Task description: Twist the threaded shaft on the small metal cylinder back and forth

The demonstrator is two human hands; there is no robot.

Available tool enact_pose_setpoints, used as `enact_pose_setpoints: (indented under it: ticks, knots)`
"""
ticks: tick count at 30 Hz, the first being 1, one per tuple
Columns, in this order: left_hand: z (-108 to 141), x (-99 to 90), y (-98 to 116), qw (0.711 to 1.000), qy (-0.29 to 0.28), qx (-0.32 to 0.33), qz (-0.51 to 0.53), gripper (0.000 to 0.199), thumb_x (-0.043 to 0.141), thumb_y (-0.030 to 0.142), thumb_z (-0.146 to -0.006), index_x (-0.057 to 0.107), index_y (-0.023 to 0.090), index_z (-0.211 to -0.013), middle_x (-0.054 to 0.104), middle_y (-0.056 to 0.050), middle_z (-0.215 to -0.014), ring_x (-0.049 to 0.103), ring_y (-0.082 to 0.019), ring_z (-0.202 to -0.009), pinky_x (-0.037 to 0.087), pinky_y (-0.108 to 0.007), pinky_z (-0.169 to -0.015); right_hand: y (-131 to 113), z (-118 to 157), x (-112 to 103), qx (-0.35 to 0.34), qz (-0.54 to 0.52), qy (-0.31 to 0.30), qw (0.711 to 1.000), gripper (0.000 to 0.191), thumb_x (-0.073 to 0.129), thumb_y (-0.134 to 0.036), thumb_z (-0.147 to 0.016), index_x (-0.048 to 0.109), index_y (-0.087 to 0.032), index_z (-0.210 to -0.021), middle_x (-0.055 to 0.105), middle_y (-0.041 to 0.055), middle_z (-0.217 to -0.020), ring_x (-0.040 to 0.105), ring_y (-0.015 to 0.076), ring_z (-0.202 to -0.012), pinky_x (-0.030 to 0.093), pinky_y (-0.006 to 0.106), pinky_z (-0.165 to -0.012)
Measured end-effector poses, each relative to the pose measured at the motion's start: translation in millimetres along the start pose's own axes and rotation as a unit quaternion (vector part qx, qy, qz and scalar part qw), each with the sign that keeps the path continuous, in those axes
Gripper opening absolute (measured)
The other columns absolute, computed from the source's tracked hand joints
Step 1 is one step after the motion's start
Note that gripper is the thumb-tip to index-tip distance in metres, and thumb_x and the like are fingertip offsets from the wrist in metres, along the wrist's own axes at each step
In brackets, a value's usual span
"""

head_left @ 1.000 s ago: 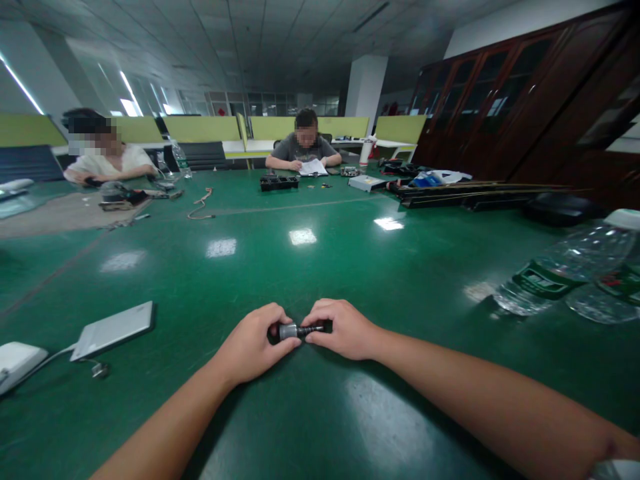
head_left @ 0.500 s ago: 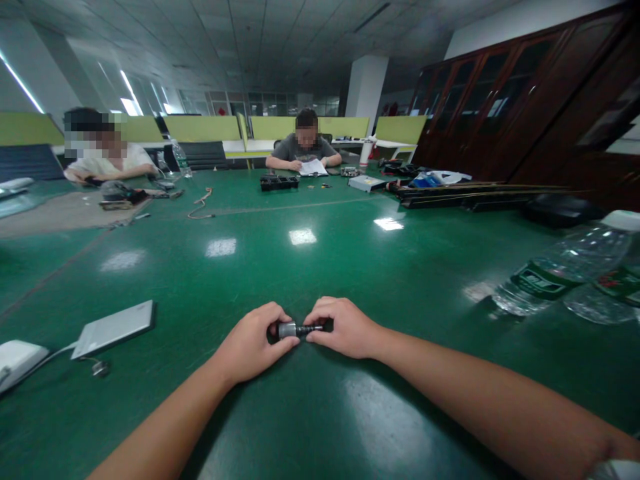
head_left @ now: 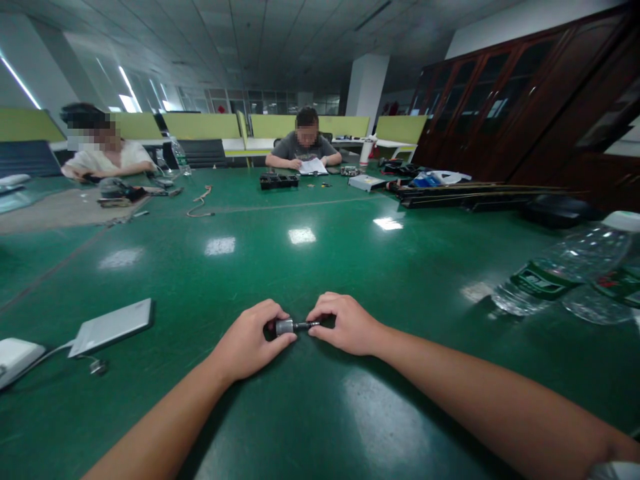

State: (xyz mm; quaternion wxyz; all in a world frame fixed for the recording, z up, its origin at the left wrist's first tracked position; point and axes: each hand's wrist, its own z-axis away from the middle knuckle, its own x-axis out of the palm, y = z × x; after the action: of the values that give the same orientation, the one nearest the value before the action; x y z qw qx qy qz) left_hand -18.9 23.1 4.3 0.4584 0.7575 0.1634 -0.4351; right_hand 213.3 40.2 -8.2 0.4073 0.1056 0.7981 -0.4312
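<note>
A small metal part lies level just above or on the green table (head_left: 280,413). It has a ribbed silver-grey cylinder (head_left: 285,327) at its left end and a thin dark shaft (head_left: 302,326) pointing right. My left hand (head_left: 250,341) is closed around the cylinder, thumb in front and fingers behind. The shaft's tip sits between the thumb and fingers of my right hand (head_left: 347,324), which is curled in a pinch. A short stretch of shaft shows between the hands. The cylinder's far left end is partly hidden by my left fingers.
A flat silver box (head_left: 113,327) with a cable and a white device (head_left: 17,360) lie at left. Two water bottles (head_left: 545,273) stand at right. Across the table sit two people (head_left: 305,150), a black module (head_left: 279,181) and long dark rails (head_left: 450,193).
My right hand has shifted slightly right along the shaft, so more of the shaft shows between the hands. My left hand has moved slightly left with the cylinder.
</note>
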Motion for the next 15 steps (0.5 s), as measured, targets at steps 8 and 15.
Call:
enact_pose_setpoints:
  ticks: [8,15]
  knots:
    - [0.3,-1.9,1.5,1.000,0.002,0.002,-0.007,0.017,0.064,0.035,-0.085,0.064,0.018,-0.090,0.061,-0.003,-0.083,0.057,-0.018,-0.076,0.045,-0.029,-0.069,0.9,0.6,0.2,0.004,0.000,0.002,1.000,0.011,0.073,-0.019,-0.076,0.075,-0.019,-0.087,0.069,0.0036,-0.079,0.060,0.0170,-0.079,0.045,0.029,-0.073]
    - [3.1,-6.2,-2.5,0.999,-0.012,-0.001,-0.033,0.018,0.064,0.035,-0.086,0.065,0.019,-0.095,0.060,-0.003,-0.086,0.056,-0.018,-0.077,0.044,-0.029,-0.069,2.6,0.1,-0.5,0.016,0.003,0.006,1.000,0.011,0.073,-0.018,-0.076,0.075,-0.017,-0.086,0.068,0.0036,-0.078,0.060,0.0165,-0.078,0.045,0.029,-0.073]
